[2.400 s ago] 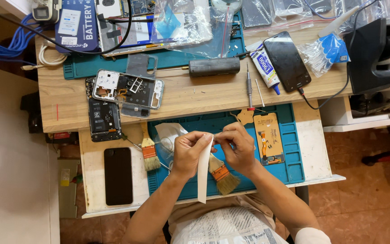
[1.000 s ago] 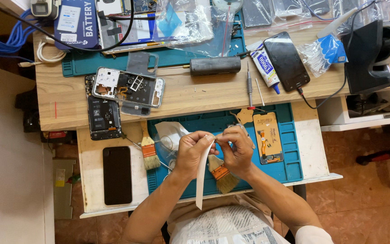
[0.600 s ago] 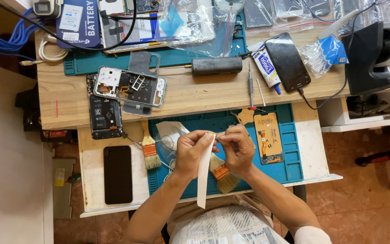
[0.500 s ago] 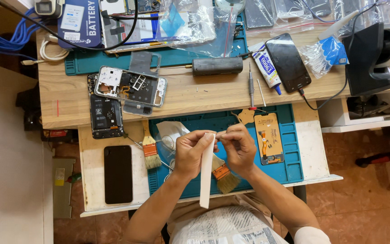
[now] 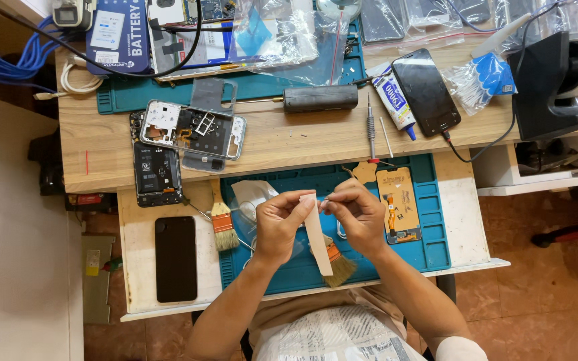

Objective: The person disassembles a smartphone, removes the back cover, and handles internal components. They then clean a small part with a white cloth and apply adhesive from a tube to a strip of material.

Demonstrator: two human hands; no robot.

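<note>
Pinching a pale strip (image 5: 317,235) at its top, left hand (image 5: 279,224) and right hand (image 5: 359,215) together, strip hanging below them over the blue mat (image 5: 429,241)

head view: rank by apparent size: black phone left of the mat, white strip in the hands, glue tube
1. black phone
2. white strip, held by left hand and right hand, nearer the camera, so unsure
3. glue tube
</note>
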